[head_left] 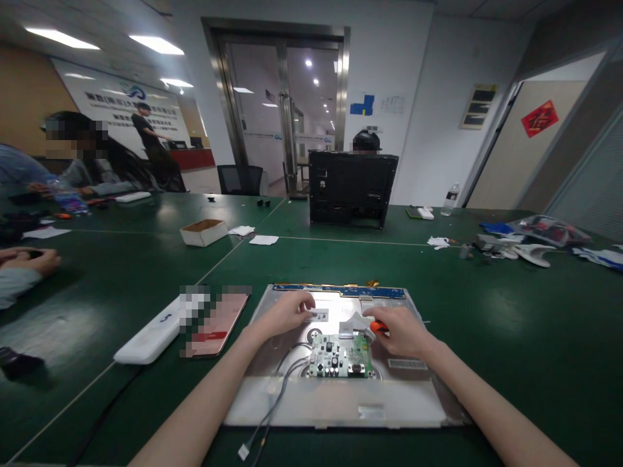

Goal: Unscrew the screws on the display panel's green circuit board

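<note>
A display panel lies with its metallic back up, with a green circuit board on its lower middle. Over the panel's left half, my left hand has its fingers curled but apart, near a small label; nothing shows in it. My right hand is closed on an orange-handled tool, whose working end is hidden. Beside those fingers a crumpled whitish sheet or tape stands up at the board's top edge. Dark cables run from the board over the panel's front edge.
Left of the panel lie a pink phone-like slab and a white power-strip-like block. Farther back are an open box, paper, and a black monitor with a person behind it. Another person's hands are at far left.
</note>
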The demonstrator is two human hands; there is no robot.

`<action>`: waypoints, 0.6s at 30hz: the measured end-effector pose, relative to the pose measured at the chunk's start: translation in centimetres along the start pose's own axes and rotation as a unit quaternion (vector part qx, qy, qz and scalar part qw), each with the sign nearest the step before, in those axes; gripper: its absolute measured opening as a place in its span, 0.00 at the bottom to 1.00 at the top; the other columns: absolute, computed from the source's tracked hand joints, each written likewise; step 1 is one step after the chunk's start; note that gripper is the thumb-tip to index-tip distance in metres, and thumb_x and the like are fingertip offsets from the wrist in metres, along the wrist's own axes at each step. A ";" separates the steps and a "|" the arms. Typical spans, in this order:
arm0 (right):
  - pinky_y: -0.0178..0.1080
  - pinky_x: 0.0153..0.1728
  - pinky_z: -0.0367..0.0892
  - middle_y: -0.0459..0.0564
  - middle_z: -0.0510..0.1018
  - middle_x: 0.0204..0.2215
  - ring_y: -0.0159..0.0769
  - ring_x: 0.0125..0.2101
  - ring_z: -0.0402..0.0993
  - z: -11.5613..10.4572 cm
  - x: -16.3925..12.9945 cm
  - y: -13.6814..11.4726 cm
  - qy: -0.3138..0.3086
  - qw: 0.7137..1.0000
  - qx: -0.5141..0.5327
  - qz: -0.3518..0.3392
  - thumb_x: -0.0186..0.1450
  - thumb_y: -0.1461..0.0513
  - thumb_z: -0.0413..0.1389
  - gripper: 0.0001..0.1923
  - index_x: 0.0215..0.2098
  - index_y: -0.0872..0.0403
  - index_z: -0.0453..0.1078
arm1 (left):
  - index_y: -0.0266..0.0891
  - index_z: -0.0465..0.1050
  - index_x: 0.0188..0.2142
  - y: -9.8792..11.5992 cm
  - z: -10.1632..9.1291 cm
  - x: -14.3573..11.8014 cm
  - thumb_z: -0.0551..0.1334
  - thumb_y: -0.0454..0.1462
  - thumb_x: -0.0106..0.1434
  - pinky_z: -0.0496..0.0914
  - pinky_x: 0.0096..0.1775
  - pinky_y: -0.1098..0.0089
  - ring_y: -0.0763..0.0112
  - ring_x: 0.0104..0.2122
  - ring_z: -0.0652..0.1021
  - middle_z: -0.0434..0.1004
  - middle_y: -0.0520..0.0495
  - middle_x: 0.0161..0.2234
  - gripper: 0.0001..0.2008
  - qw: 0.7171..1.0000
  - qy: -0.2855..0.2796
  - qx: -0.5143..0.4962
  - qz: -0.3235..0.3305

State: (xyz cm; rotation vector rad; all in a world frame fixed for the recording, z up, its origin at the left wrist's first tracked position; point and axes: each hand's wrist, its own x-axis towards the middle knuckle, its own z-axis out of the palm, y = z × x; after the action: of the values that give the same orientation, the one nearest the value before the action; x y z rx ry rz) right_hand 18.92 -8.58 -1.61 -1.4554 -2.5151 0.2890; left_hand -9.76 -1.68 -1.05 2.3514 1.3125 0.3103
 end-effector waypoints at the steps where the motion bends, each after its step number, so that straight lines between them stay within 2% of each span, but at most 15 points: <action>1: 0.42 0.42 0.62 0.55 0.77 0.48 0.46 0.44 0.73 -0.2 -0.3 -0.3 -0.017 1.000 -0.004 -0.009 0.60 0.66 0.54 0.23 0.54 0.53 0.68 | 0.37 0.72 0.36 0.0 -0.2 -0.1 0.58 0.36 0.59 0.66 0.38 0.70 0.64 0.36 0.75 0.76 0.45 0.36 0.07 1.000 -0.003 -0.001 0.001; 5: 0.39 0.34 0.60 0.54 0.78 0.44 0.45 0.40 0.73 -0.8 -1.1 -1.8 -0.070 0.996 -0.033 -0.037 0.60 0.63 0.54 0.28 0.59 0.49 0.61 | 0.37 0.72 0.37 0.1 -0.8 -0.4 0.58 0.36 0.58 0.65 0.36 0.70 0.64 0.35 0.74 0.75 0.47 0.34 0.08 1.000 -0.023 0.008 -0.006; 10: 0.37 0.25 0.53 0.53 0.77 0.42 0.40 0.30 0.72 0.4 -1.2 -2.8 -0.073 0.985 -0.127 -0.095 0.60 0.64 0.54 0.28 0.59 0.48 0.60 | 0.38 0.72 0.38 0.1 -1.3 -0.6 0.60 0.36 0.53 0.64 0.34 0.71 0.67 0.32 0.73 0.73 0.49 0.32 0.11 0.998 -0.061 0.005 -0.004; 14: 0.36 0.22 0.48 0.52 0.77 0.40 0.37 0.29 0.71 1.4 -1.1 -3.1 -0.080 0.973 -0.165 -0.143 0.58 0.66 0.54 0.23 0.52 0.50 0.64 | 0.37 0.73 0.37 0.3 -1.3 -0.7 0.61 0.37 0.53 0.64 0.33 0.71 0.67 0.30 0.72 0.72 0.49 0.31 0.11 0.995 -0.094 -0.032 0.012; 18: 0.36 0.24 0.49 0.51 0.75 0.42 0.35 0.30 0.70 1.0 -1.1 -2.8 -0.066 0.979 -0.143 -0.128 0.58 0.66 0.53 0.23 0.52 0.50 0.65 | 0.37 0.75 0.35 0.6 -1.3 -0.9 0.62 0.36 0.52 0.64 0.32 0.71 0.67 0.30 0.71 0.72 0.49 0.30 0.10 0.992 -0.117 -0.048 0.025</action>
State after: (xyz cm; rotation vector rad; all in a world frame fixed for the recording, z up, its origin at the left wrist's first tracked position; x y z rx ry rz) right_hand 16.85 -10.97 -1.93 -1.2142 -2.9115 -0.0233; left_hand -10.27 -2.40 0.36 2.2635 1.1059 0.1054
